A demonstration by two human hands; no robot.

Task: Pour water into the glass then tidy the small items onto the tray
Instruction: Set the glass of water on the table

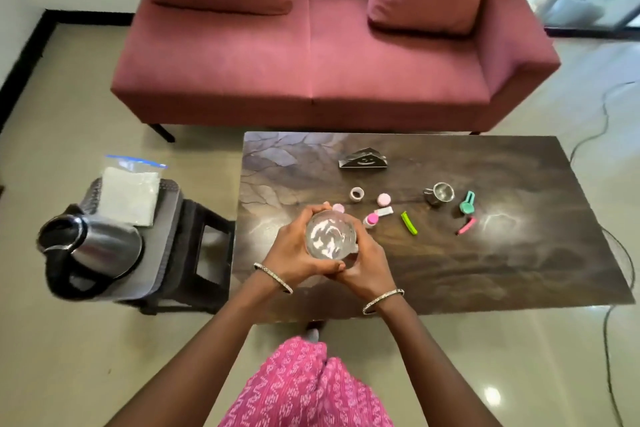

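Clear glass, seen from straight above – a round rim with white glare swirling inside, so that any water level is hard to make out. It sits near the left end of the dark wooden surface. The left hand and right hand wrap it from either side, fingers curled round the wall and thumbs meeting at the near edge. The hands hide wall and base; whether the glass rests on the surface cannot be told. Just beyond the fingers lie a pink cap, partly covered, a tape roll and a small pink-topped bottle – farther right, a green clip and a steel cup. Steel kettle on a stool at left.
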